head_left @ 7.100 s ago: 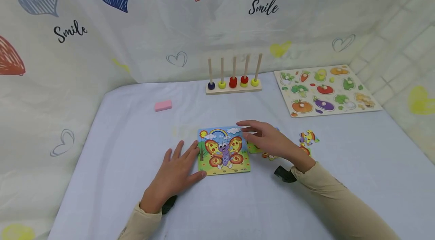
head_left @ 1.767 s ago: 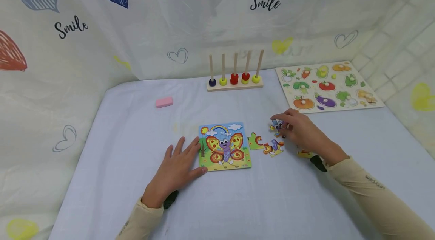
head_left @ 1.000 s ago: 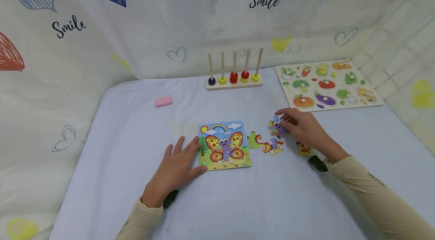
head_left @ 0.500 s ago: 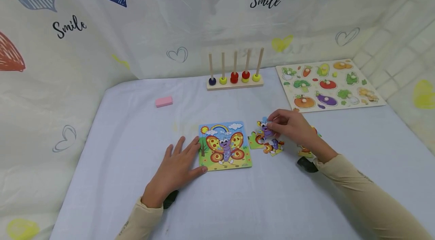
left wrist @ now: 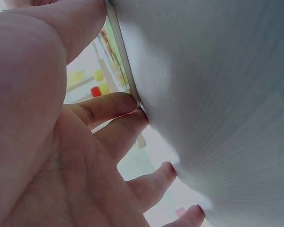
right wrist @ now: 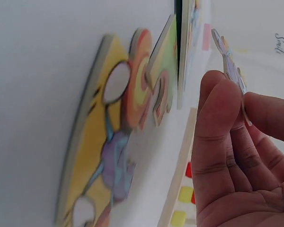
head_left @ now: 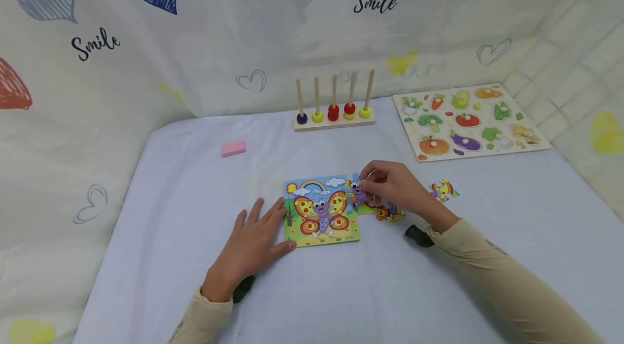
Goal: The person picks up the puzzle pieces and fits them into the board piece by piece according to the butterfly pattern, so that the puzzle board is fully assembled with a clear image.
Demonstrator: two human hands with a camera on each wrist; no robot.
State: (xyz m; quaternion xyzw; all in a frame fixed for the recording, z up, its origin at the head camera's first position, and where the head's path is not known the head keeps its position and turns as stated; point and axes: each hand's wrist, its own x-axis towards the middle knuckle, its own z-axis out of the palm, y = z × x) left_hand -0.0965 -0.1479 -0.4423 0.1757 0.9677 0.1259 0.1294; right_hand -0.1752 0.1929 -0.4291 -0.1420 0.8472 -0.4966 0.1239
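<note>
A square butterfly picture board [head_left: 319,225] lies on the cloth-covered table. My left hand [head_left: 248,252] rests at its left side, fingers spread, with the thumb and index finger at its edge. In the left wrist view, fingertips [left wrist: 128,101] meet the board's edge and the cloth. My right hand [head_left: 400,189] pinches a purple butterfly-face puzzle piece [head_left: 358,196] between thumb and fingers, overlapping the board's right edge. The right wrist view shows this piece [right wrist: 232,66] raised and tilted. Below it lie a green corner piece [right wrist: 165,71] and a yellow piece with shoes and purple body [right wrist: 94,156].
Another puzzle piece [head_left: 443,190] lies further right. At the back stands a wooden peg stacker [head_left: 333,124] with coloured beads. A vegetable puzzle board [head_left: 470,122] occupies the back right, and a pink block [head_left: 233,148] sits at the back left.
My right hand has carried the butterfly-face piece leftward, from beyond the loose pieces to the board's right edge. The far-right piece is uncovered. My left hand has stayed in place.
</note>
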